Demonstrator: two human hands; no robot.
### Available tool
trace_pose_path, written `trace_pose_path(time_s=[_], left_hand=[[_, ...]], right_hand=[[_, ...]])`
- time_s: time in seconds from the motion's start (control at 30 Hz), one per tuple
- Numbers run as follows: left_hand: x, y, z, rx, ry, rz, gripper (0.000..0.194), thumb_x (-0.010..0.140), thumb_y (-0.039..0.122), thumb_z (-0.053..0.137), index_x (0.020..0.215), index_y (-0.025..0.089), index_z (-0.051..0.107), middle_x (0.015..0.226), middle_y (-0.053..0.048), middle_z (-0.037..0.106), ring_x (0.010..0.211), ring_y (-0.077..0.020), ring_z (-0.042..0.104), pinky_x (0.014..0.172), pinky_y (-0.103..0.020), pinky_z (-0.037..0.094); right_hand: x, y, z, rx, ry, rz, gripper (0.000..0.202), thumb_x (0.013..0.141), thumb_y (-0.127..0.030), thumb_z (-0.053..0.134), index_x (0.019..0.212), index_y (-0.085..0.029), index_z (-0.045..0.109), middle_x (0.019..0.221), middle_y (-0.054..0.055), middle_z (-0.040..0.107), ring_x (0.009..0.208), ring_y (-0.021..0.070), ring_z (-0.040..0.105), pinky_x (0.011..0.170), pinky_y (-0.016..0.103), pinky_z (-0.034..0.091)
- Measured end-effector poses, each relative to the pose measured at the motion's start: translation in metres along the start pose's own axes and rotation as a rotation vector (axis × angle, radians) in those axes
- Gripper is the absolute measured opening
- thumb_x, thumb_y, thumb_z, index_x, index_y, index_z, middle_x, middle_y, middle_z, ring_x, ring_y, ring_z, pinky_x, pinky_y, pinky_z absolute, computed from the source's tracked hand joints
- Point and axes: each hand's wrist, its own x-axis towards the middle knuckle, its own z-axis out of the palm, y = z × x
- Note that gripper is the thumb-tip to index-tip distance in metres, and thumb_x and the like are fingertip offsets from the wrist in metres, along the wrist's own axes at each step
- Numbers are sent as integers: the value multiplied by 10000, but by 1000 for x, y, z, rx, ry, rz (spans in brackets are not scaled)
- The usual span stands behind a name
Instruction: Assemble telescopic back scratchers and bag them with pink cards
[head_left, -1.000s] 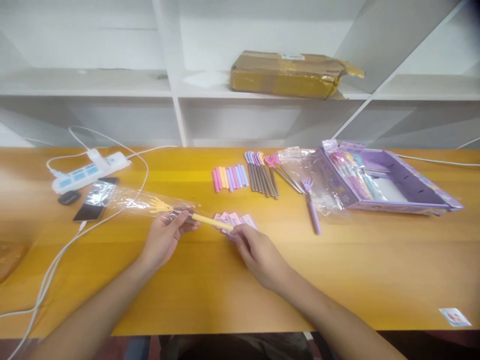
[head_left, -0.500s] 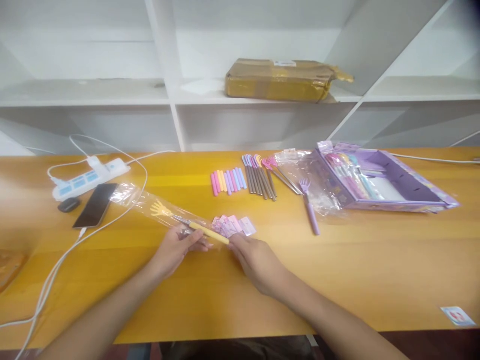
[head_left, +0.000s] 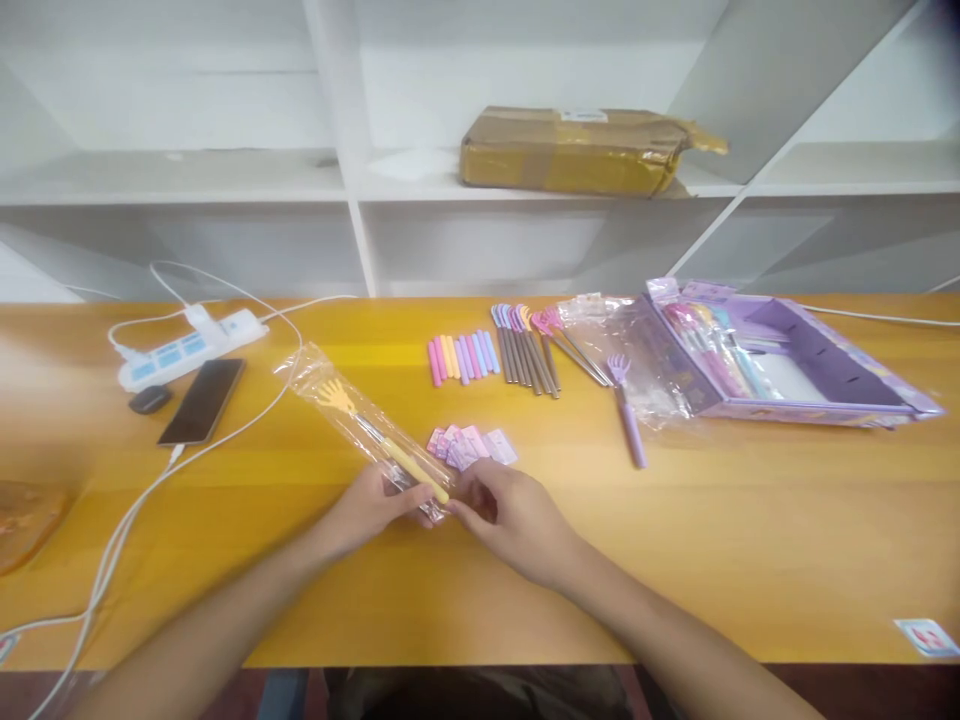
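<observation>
A yellow back scratcher (head_left: 411, 466) with a hand-shaped head lies slantwise along a clear plastic bag (head_left: 307, 372), head toward the far left. My left hand (head_left: 379, 505) is closed around the bag and the scratcher's handle, thumb on top. At the handle's near end, my right hand (head_left: 517, 515) has its fingers curled at the bag's edge; the exact grip is partly hidden. Just beyond my right fingers are several small pink and purple cards (head_left: 469, 445). A purple back scratcher (head_left: 630, 425) rests on the table to the right.
Coloured handle sleeves (head_left: 463, 358) and metal-stemmed scratchers (head_left: 529, 355) form rows at the back. A purple box (head_left: 817, 410) holds packaged scratchers, beside loose clear wrappers (head_left: 660, 380). Leftward are a phone (head_left: 202, 400), power strip (head_left: 195, 350) and white cables (head_left: 112, 545). A carton (head_left: 570, 155) sits on the shelf.
The scratcher's handle end has shifted slightly down and toward me, into a steeper slant with the bag. My right thumb has moved from the handle's end to below it, fingers more curled.
</observation>
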Motion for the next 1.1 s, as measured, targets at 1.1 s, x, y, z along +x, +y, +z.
trace_pose_path(time_s=[1.1], left_hand=[[-2, 9, 5, -221, 85, 23, 574, 969, 552, 708, 1376, 152, 643, 912, -86, 740, 756, -182, 696, 698, -283, 559]], right_hand=[[-5, 9, 2, -323, 232, -714, 248, 1013, -59, 546, 1175, -220, 642, 1194, 73, 696, 1069, 204, 587, 903, 342, 496]])
